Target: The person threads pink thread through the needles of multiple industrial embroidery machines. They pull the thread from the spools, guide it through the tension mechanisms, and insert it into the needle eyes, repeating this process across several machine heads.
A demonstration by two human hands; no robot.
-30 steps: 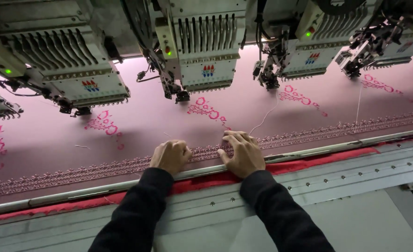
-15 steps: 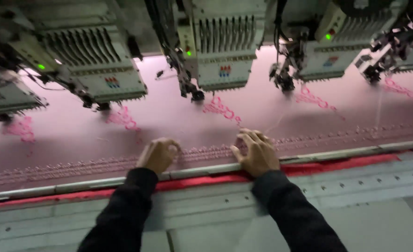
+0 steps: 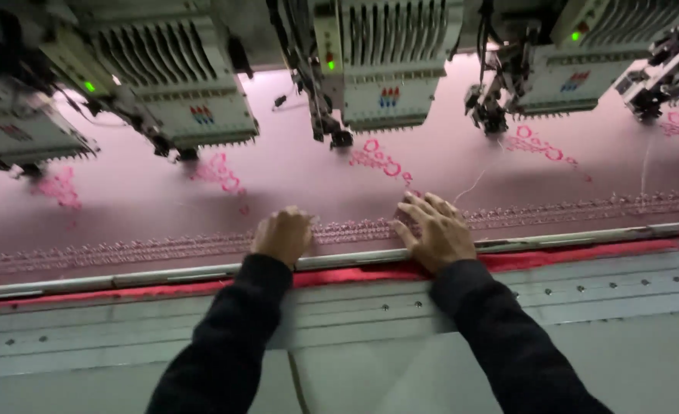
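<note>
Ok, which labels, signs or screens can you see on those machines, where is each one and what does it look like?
No screens, signs or packages.
Left head label: small red and blue mark on a pale faceplate, upper left.
Middle head label: same red and blue mark on a white faceplate, top centre.
Right head label: same mark, upper right.
Green indicator lights: small glowing dots, one beside each head.

pink fabric w/ magenta embroidery; black sleeves.
</note>
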